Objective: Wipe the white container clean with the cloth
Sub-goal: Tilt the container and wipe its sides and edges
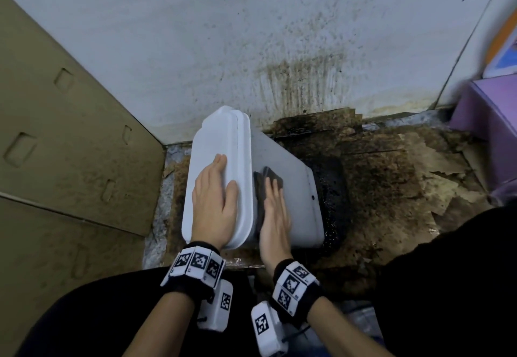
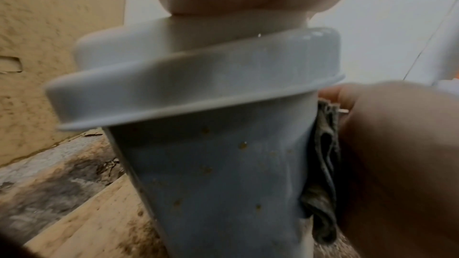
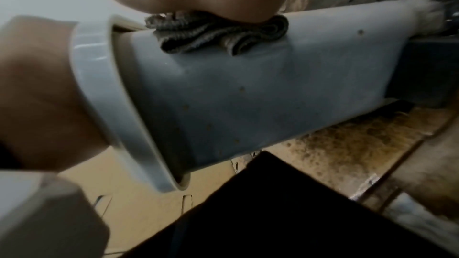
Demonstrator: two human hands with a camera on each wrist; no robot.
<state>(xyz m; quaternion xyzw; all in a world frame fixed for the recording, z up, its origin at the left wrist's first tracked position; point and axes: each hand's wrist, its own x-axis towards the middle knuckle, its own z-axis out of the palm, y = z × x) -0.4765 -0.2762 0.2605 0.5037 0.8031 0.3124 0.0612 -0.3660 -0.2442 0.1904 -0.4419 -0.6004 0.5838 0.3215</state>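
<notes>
The white container (image 1: pixel 291 188) lies on its side on the dirty floor, its lidded top (image 1: pixel 212 138) turned left. My left hand (image 1: pixel 214 197) rests flat on the lid with straight fingers. My right hand (image 1: pixel 274 211) presses a dark grey cloth (image 1: pixel 270 179) flat against the container's upper side wall, just right of the lid rim. In the left wrist view the lid rim (image 2: pixel 188 93) sits above a wall with small brown spots (image 2: pixel 223 174), and the cloth (image 2: pixel 323 164) is folded under my right hand. In the right wrist view the cloth (image 3: pixel 216 34) bunches under the palm.
A large cardboard box (image 1: pixel 64 138) stands at the left. The stained white wall (image 1: pixel 279 48) is close behind. Torn, soiled cardboard (image 1: pixel 391 172) covers the floor at the right, and a purple box (image 1: pixel 486 110) sits at the far right. My dark-clothed knees (image 1: pixel 447 286) frame the bottom.
</notes>
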